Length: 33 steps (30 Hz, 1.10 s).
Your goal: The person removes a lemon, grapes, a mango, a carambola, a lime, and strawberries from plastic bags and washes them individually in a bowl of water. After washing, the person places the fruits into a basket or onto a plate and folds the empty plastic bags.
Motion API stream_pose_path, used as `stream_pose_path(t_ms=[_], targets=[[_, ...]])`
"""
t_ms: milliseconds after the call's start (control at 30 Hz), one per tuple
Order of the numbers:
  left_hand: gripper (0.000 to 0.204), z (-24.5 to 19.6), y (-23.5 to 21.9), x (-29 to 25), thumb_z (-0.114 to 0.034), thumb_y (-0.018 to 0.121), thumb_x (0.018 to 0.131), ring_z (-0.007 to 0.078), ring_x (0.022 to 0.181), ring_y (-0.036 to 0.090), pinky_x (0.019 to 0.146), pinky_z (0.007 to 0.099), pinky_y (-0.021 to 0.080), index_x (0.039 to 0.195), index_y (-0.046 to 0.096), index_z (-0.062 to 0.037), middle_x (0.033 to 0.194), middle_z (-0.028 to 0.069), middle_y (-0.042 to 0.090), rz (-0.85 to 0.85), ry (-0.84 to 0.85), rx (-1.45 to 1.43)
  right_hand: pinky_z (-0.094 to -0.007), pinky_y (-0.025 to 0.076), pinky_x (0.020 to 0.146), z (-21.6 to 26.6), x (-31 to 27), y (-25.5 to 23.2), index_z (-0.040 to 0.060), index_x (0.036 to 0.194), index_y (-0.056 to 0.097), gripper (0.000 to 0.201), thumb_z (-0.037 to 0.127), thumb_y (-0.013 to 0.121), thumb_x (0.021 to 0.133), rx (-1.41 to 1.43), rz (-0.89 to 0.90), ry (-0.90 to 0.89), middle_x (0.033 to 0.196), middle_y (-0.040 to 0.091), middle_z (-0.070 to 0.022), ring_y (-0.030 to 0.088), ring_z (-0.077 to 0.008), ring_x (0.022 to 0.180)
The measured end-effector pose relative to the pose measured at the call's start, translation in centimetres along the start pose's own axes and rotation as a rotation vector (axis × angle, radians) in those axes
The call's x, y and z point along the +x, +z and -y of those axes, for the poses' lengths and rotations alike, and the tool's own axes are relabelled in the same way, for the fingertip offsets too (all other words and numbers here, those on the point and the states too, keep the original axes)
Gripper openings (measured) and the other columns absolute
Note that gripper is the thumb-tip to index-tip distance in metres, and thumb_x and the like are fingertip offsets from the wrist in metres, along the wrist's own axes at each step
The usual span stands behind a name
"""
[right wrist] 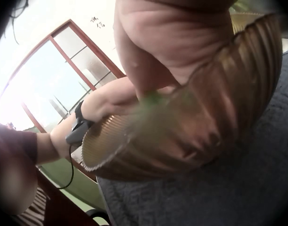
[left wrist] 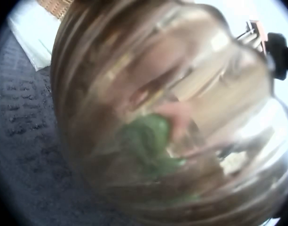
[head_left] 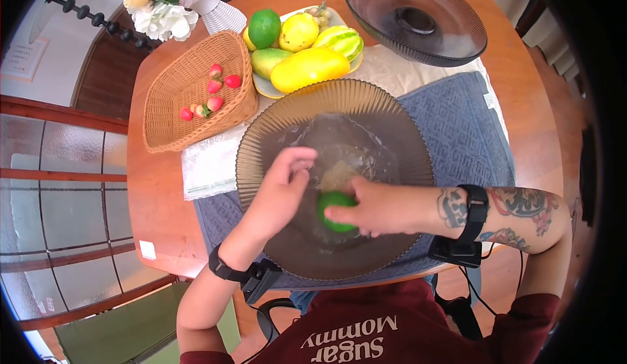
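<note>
Green round fruit point(head_left: 334, 203) lies low inside the ribbed bowl point(head_left: 326, 96), slightly nearer the person than its middle. The right hand point(head_left: 373, 208) grips it from the right, thumb laid across it; finger placement underneath is hidden. The left hand point(head_left: 285, 184) hangs over the bowl's left half, fingers loosely bent, holding nothing visible. What looks like water point(head_left: 369, 151) shows in the bowl.

Assessment: the step in hand appears to be rinsing. Wet skin is probably slippery, so turn the fruit low down under light, even pressure, with the left hand ready to support it.

Edges: the near rim sits close to the front edge of the table point(head_left: 529, 135); avoid leaning on it. The wicker basket point(head_left: 171, 93) stands just beside the rim at left. Beyond, the long yellow fruit point(head_left: 310, 71) comes near it; contact not determinable. Best room: rightward, above the blue-grey towel point(head_left: 450, 125). The second bowl point(head_left: 379, 11) stands well apart.
</note>
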<state>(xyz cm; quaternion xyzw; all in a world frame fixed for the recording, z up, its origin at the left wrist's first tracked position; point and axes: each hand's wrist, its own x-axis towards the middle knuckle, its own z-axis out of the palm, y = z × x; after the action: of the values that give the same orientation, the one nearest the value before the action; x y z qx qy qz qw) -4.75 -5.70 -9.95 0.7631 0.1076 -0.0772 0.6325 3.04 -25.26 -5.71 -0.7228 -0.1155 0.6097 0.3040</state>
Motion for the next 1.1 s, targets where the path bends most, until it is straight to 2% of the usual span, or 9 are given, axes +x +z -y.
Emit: stream_pose_path(t_ms=[33,67,233,367,567,767,900,967,1100], targets=[[0.022,-0.3,0.0,0.1,-0.009,0.048,0.101,0.022,0.118,0.054,0.097,0.035,0.046,0.118,0.06,-0.0035,0.125,0.0106,0.057,0.082,0.196,0.395,-0.0309,0.052,0.062,0.0,-0.2,0.3,-0.0055,0.134,0.041,0.077,0.053,0.064,0.091,-0.071,0.078,-0.022,0.107,0.063,-0.0152,0.06,-0.0166,0.075],[0.018,-0.9,0.6,-0.1,-0.012,0.048,0.101,0.0269,0.107,0.057,0.092,0.0366,0.046,0.107,0.062,-0.0014,0.109,0.0134,0.06,0.135,0.195,0.446,-0.0312,0.052,0.061,0.3,-0.2,0.5,-0.0058,0.133,0.043,0.074,0.051,0.065,0.09,-0.206,0.014,-0.031,0.108,0.062,-0.0163,0.06,-0.0168,0.072],[0.024,-1.5,1.7,-0.9,-0.02,0.048,0.103,0.0348,0.093,0.06,0.087,0.0371,0.047,0.106,0.06,0.0,0.101,0.0179,0.061,0.203,0.052,0.426,-0.0374,0.051,0.083,-0.6,0.2,0.9,-0.0063,0.132,0.045,0.069,0.043,0.069,0.09,-0.057,-0.047,-0.28,0.12,0.057,-0.0215,0.061,-0.0273,0.095],[0.028,-2.9,1.7,-1.2,-0.025,0.048,0.105,0.027,0.087,0.063,0.077,0.0355,0.05,0.118,0.054,-0.0017,0.106,0.0172,0.062,0.211,-0.053,0.417,-0.0417,0.041,0.104,-0.2,-0.4,-0.1,0.0,0.136,0.046,0.06,0.029,0.071,0.089,-0.348,-0.17,-0.294,0.127,0.05,-0.0239,0.05,-0.0368,0.122],[0.038,-3.2,1.8,-1.1,-0.03,0.051,0.104,0.0132,0.084,0.062,0.067,0.024,0.051,0.131,0.043,-0.0039,0.113,0.0111,0.061,0.191,-0.157,0.156,-0.0401,0.042,0.104,-1.7,1.2,-0.9,-0.0001,0.139,0.044,0.06,0.011,0.071,0.087,-0.215,-0.314,-0.67,0.124,0.051,-0.0213,0.052,-0.0341,0.119],[0.045,-1.6,1.1,-1.0,-0.028,0.064,0.097,0.018,0.09,0.06,0.074,0.0285,0.05,0.128,0.043,-0.002,0.111,0.0135,0.059,0.012,-0.058,0.209,-0.0354,0.045,0.102,-0.8,1.5,-2.2,-0.0038,0.141,0.036,0.064,-0.003,0.063,0.083,0.4,-0.068,-0.135,0.122,0.056,-0.0168,0.055,-0.0251,0.115],[0.049,-0.8,1.1,-0.8,-0.028,0.07,0.093,0.0222,0.094,0.06,0.078,0.0328,0.05,0.126,0.047,-0.0013,0.109,0.0159,0.059,0.023,0.123,0.252,-0.034,0.043,0.104,-0.1,2.6,-2.4,-0.0041,0.145,0.031,0.072,-0.004,0.06,0.08,0.229,-0.289,-0.242,0.128,0.053,-0.0191,0.055,-0.0256,0.116],[0.048,-1.2,1.2,-0.7,-0.028,0.071,0.092,0.0214,0.093,0.06,0.078,0.0324,0.05,0.125,0.048,-0.0015,0.109,0.0156,0.059,0.04,0.114,0.258,-0.033,0.042,0.105,0.2,2.4,-1.2,-0.0052,0.147,0.027,0.074,0.002,0.06,0.081,-0.197,-0.362,-0.332,0.135,0.048,-0.0202,0.053,-0.0261,0.121],[0.043,-2.4,1.1,-0.7,-0.023,0.069,0.094,0.0178,0.094,0.06,0.081,0.0297,0.05,0.127,0.05,-0.0019,0.114,0.0138,0.06,0.081,-0.068,0.145,-0.0338,0.046,0.096,1.1,1.0,-0.8,-0.0042,0.148,0.022,0.079,0.024,0.065,0.088,-0.113,-0.042,-0.26,0.136,0.045,-0.0229,0.054,-0.0274,0.121]])
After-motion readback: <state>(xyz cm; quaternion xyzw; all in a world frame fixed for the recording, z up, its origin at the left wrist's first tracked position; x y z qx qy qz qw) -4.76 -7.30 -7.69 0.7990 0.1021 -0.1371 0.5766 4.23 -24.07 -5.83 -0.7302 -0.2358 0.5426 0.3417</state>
